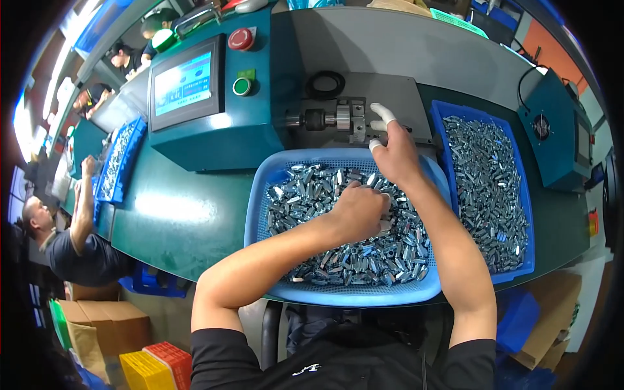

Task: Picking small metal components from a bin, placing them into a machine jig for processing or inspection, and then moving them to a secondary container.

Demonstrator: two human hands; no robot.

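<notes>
My left hand is down in a light blue plastic basket heaped with small shiny metal parts. Its fingers curl under and inward, and anything between them is hidden. Farther off, my right hand reaches past the basket's far rim, just right of the metal clamping fixture of a bench machine. Its thumb and forefinger, in white finger cots, are spread apart, and I see nothing between them. Left of the fixture sits a dark round chuck.
The green machine housing carries a lit screen, a red stop button and a green button. A darker blue tray full of metal parts stands at right. A co-worker sits at far left.
</notes>
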